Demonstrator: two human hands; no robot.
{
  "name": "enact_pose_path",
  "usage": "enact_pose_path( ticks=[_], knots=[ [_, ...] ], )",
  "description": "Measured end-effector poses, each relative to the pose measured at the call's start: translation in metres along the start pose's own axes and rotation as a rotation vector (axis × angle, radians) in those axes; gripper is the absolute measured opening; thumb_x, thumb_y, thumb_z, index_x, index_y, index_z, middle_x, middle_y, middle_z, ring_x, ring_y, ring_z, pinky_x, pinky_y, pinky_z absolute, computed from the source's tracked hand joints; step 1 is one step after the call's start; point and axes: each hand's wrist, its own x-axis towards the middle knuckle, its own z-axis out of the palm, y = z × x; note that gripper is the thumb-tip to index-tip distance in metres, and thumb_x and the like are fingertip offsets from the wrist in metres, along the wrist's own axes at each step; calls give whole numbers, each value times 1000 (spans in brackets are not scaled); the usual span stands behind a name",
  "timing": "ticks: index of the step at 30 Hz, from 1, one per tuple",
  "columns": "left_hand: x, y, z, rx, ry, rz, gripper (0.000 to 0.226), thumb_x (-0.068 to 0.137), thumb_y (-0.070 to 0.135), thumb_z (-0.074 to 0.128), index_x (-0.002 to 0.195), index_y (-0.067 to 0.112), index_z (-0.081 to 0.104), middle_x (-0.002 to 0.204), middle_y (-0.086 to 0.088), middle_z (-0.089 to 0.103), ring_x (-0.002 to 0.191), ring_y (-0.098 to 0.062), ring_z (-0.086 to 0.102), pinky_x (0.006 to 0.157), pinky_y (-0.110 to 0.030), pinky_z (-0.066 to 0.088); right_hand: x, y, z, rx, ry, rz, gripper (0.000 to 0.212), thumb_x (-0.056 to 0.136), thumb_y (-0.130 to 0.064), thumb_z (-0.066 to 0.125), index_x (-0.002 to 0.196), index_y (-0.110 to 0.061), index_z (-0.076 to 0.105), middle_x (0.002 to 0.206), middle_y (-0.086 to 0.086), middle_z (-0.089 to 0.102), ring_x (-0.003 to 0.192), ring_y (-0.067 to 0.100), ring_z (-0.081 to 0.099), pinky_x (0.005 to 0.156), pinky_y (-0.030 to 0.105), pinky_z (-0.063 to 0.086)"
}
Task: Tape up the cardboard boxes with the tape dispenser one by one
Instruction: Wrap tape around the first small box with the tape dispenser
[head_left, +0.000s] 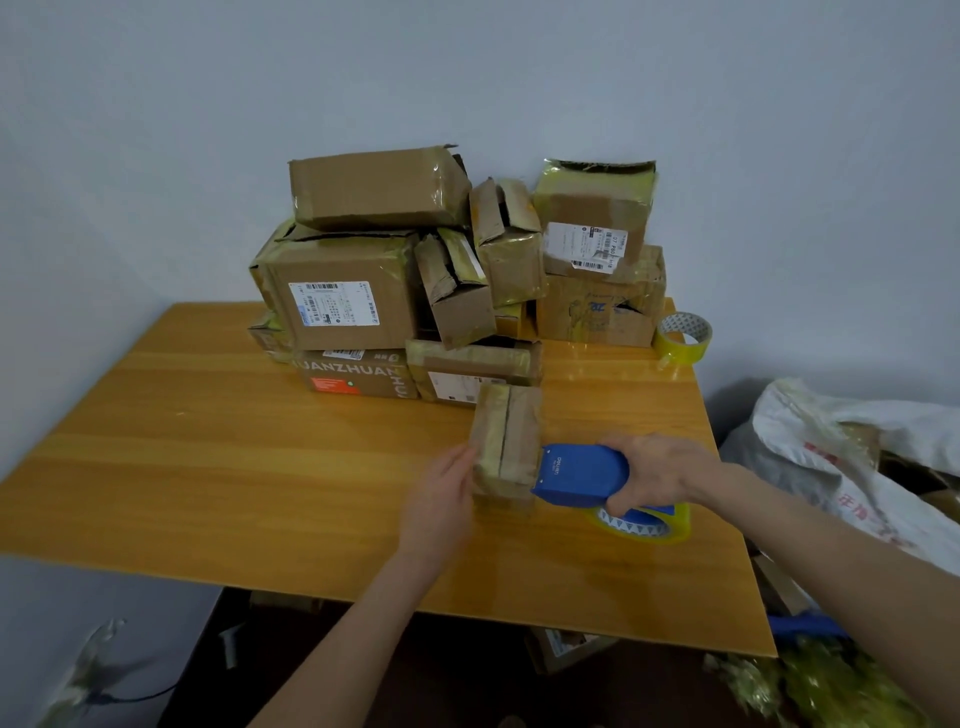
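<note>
Right hand (660, 475) grips the tape dispenser (582, 475), blade end against the near right side of the small box (506, 441), apparently to start a strip. Left hand (439, 499), fingers straight, braces the opposite side against sliding. Behind, the box pile (363, 291) sits on the table (208, 441)

Blue tape dispenser (579, 475) touches small cardboard box (506, 441) before stacked boxes (415, 270).
</note>
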Motion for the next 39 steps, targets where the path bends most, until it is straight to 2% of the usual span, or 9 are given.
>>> enact_pose_path(
  ticks=[2,4,9,12,15,18,25,31,39],
  knots=[
    [-3,18,8,118,-153,99,49,104,23,34,151,20,20,158,5,14,147,-11,13,119,-29,10,0,-2,0,20,-13,-7,57,67,-47,73,116,-33,46,100,-5,61,90,17,59,77,37,53],
    [-1,19,13,277,-279,110,53,106,30,25,152,19,2,160,3,-4,148,-11,-6,115,-26,-7,-1,-3,1,25,-10,-14,58,67,-48,74,116,-33,46,100,-6,60,90,17,58,76,36,53],
    [5,18,13,402,-304,125,53,106,34,22,154,23,3,162,0,0,149,-18,2,120,-36,10,-4,2,1,-33,28,-42,66,65,-54,74,121,-33,46,101,-8,61,91,16,59,77,37,55],
    [7,18,21,477,-347,230,55,105,38,17,147,22,-15,160,2,-15,147,-14,-14,121,-36,-5,-9,8,0,-89,74,-60,66,70,-52,73,126,-32,44,101,-9,59,91,15,56,73,32,51],
    [8,9,23,478,-349,225,59,104,41,20,143,25,-22,156,5,-21,146,-13,-18,121,-36,-7,-11,14,2,-8,74,-72,63,73,-45,74,126,-32,44,103,-9,58,92,15,56,74,33,50],
    [7,4,22,445,-344,236,60,104,40,23,142,26,-21,156,6,-19,147,-13,-15,119,-32,-11,-12,20,7,62,43,-82,57,73,-41,75,118,-35,41,101,-7,57,92,16,57,74,33,51],
    [9,0,26,439,-316,261,61,103,40,25,143,26,-19,153,9,-19,147,-12,-12,118,-29,-11,-17,33,7,93,25,-92,64,72,-38,76,125,-38,39,103,-10,56,95,16,57,83,40,53],
    [9,1,28,435,-322,271,69,85,53,-5,147,24,-13,157,7,-12,147,-11,-10,118,-29,-9,-22,46,4,59,-29,-44,61,71,-34,75,123,-37,42,101,-8,60,92,15,59,81,39,55],
    [10,-3,29,449,-325,277,61,95,52,6,144,26,-18,153,9,-19,145,-9,-14,119,-30,-9,-13,29,9,-86,-52,12,64,76,-43,69,131,-34,39,87,-13,51,88,18,55,68,31,45]
  ],
)
